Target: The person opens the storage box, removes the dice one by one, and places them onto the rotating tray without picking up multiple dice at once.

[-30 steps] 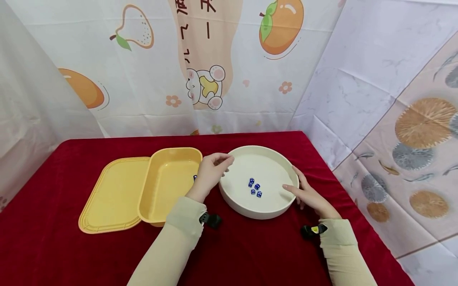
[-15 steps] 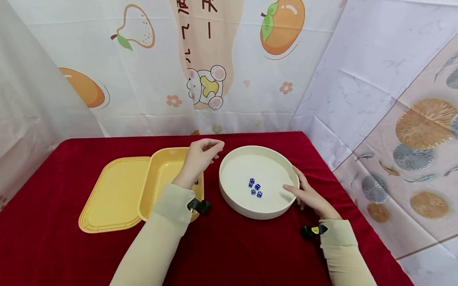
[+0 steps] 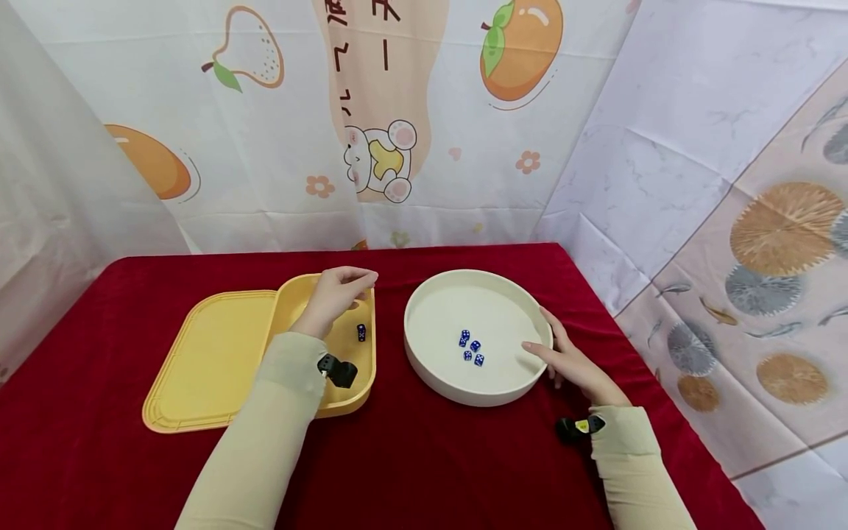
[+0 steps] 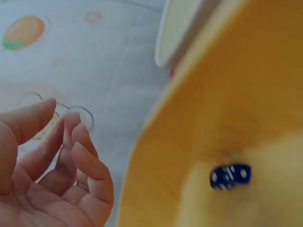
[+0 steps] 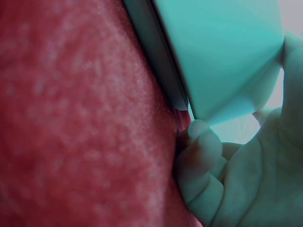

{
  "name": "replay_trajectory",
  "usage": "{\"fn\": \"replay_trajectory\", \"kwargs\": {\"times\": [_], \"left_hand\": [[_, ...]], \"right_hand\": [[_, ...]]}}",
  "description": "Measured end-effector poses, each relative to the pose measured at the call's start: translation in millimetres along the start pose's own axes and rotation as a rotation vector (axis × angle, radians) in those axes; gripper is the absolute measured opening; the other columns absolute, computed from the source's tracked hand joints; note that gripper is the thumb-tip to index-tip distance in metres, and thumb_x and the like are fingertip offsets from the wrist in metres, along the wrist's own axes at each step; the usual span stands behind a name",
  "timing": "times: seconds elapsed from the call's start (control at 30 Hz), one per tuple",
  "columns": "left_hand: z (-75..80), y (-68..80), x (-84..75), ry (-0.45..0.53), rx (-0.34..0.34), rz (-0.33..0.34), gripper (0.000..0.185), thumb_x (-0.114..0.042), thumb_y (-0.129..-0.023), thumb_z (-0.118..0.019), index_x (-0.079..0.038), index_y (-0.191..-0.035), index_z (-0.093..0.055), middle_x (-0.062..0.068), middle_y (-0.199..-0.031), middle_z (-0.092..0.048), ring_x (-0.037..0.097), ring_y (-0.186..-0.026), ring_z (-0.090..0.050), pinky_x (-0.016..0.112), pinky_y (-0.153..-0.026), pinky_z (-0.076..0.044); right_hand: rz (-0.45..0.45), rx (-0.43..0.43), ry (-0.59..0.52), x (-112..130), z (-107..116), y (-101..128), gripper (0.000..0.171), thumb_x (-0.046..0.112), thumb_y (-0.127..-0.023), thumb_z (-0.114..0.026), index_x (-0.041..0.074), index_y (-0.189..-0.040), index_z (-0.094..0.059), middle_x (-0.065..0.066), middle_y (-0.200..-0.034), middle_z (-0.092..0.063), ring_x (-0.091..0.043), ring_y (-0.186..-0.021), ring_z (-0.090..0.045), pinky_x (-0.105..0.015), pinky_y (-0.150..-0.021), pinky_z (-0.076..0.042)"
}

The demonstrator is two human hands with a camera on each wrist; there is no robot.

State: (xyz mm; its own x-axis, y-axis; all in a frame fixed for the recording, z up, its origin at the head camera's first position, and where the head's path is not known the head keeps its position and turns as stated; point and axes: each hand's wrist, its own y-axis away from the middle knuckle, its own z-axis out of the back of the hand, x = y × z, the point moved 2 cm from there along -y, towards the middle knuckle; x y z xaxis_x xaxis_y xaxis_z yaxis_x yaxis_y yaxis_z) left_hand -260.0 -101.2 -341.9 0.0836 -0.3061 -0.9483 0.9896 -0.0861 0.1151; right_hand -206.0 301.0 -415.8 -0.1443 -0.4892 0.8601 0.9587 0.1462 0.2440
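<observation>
One loose, empty left hand (image 3: 334, 294) hovers over the yellow box (image 3: 361, 390); right hand (image 3: 570, 361) holds the white bowl's (image 3: 424, 368) edge.

sleeves (image 3: 265, 434): long, cream-beige | wrist cameras (image 3: 338, 369): small, black | right one: yellow mark

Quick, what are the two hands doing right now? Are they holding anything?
Left hand: empty, fingers loosely curled, above the yellow box.
Right hand: gripping the rim of the white round tray.

Left hand (image 3: 333, 296) over yellow tray (image 3: 331, 401) — 1 blue die (image 3: 361, 333) inside, right hand (image 3: 568, 359) gripping white bowl (image 3: 430, 372), 4 dice (image 3: 470, 348)
</observation>
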Motion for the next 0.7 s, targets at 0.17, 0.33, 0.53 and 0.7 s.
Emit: {"fn": "replay_trajectory", "kwargs": {"times": [0.17, 0.33, 0.53, 0.7], "left_hand": [[4.5, -5.7, 12.9, 0.022, 0.031, 0.047, 0.044, -0.034, -0.100, -0.059, -0.004, -0.133, -0.060, 0.004, -0.119, -0.063, 0.011, -0.090, -0.059, 0.031, -0.087, -0.052], [7.8, -10.8, 24.4, 0.055, 0.068, 0.097, 0.046, -0.029, -0.100, -0.059, -0.002, -0.136, -0.056, 0.002, -0.121, -0.060, 0.012, -0.092, -0.059, 0.027, -0.086, -0.051], [10.5, -14.6, 36.9, 0.053, 0.091, 0.140, 0.046, -0.027, -0.100, -0.059, 0.002, -0.136, -0.055, 0.011, -0.124, -0.062, 0.015, -0.092, -0.059, 0.025, -0.079, -0.051], [13.6, -18.7, 50.4, 0.049, 0.166, 0.169, 0.045, -0.022, -0.101, -0.057, 0.005, -0.137, -0.053, 0.001, -0.106, -0.066, 0.009, -0.079, -0.056, 0.022, -0.070, -0.046]], "right_hand": [[0.001, -0.001, 0.005, -0.7, 0.0, -0.4, 0.091, 0.037, -0.096, -0.062, 0.030, -0.159, 0.003, -0.004, -0.065, -0.047, -0.015, -0.054, -0.047, -0.032, -0.047, -0.045], [0.002, 0.001, 0.002, -1.3, -0.4, -1.3, 0.090, 0.036, -0.097, -0.061, 0.029, -0.159, 0.003, -0.004, -0.066, -0.048, -0.015, -0.054, -0.047, -0.032, -0.047, -0.045], [0.000, -0.003, -0.002, 0.0, -0.2, -0.7, 0.090, 0.036, -0.096, -0.061, 0.029, -0.159, 0.003, -0.004, -0.064, -0.047, -0.016, -0.054, -0.047, -0.032, -0.047, -0.045], [-0.003, -0.003, 0.003, -1.1, 0.4, -1.1, 0.091, 0.036, -0.096, -0.061, 0.029, -0.159, 0.004, -0.004, -0.064, -0.047, -0.016, -0.054, -0.047, -0.032, -0.047, -0.045]]}}
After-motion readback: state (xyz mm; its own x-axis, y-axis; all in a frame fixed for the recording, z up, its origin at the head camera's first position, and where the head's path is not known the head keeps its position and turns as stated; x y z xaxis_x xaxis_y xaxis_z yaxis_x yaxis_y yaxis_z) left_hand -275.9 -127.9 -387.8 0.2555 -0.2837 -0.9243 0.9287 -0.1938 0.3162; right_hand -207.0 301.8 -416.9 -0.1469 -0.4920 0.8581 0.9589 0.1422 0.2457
